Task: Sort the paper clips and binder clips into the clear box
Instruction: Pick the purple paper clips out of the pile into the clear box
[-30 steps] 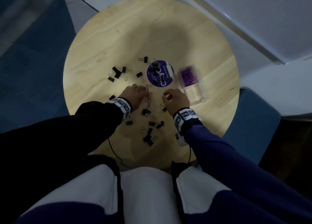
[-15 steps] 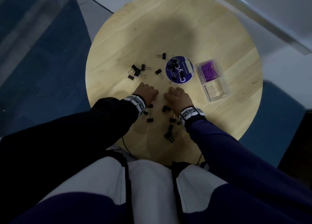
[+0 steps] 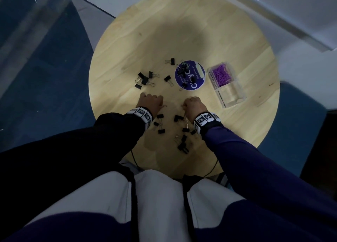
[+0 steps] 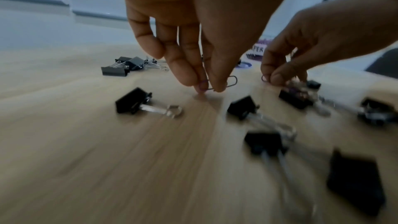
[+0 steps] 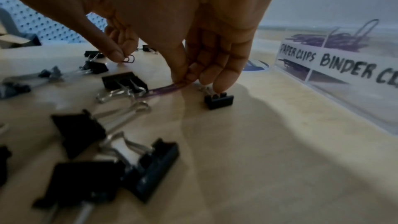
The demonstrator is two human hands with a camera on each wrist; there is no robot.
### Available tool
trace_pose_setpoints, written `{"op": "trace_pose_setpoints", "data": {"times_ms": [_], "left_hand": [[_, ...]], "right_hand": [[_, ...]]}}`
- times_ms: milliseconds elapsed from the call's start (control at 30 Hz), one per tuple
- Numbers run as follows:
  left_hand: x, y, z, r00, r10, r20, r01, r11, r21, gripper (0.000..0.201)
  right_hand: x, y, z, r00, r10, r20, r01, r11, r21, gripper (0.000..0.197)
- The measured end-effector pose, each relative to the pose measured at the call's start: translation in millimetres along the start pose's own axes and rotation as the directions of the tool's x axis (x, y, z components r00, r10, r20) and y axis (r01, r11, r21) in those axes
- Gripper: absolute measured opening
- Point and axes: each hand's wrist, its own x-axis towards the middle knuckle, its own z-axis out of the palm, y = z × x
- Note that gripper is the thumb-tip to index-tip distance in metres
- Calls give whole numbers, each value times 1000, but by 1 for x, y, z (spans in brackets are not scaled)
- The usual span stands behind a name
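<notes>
Clear box: the clear box (image 3: 230,94) stands on the right of the round table (image 3: 127,41), well apart from both hands; it has two compartments, lettered "PAPER CLIPS" and "BINDER CLIPS" in the right wrist view.
Done so far: the far compartment holds a heap of purple paper clips (image 3: 221,76); the near one looks empty, so no binder clip seems sorted yet.
Left hand: the left hand (image 3: 149,104) reaches down at the middle of the table, fingers pressed together, thumb and fingertips (image 4: 218,87) pinching a paper clip (image 4: 231,81) just at the wood.
Right hand: the right hand (image 3: 193,106) is a little to the right of it, thumb and forefinger pinching a purple paper clip (image 5: 163,89) that lies low over the table; its other fingers are held close together, pointing down.
Left to sort: black binder clips (image 3: 160,124) lie loose near both wrists, a further cluster (image 3: 144,80) sits to the far left, and several more rest on a round purple lid (image 3: 189,75) beside the box.
Loose paper clips: apart from the two pinched, I cannot tell whether any remain on the table.
Judgement: the paper clip half looks nearly finished; the binder clip half is still all to do.
</notes>
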Motion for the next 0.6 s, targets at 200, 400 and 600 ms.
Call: {"op": "trace_pose_setpoints", "data": {"times_ms": [200,400,600], "left_hand": [[16,28,-30,1000,-14,3,14,920,-391,27],[19,84,-26,995,-18,98,48,950,-310,38],[18,105,1,972,-172,162,188,978,-93,47]], "right_hand": [[-10,26,-34,870,333,-364,-100,842,530,18],[-14,67,-94,688,567,-453,-93,687,720,9],[-7,86,-118,653,671,-351,-237,621,747,4]]}}
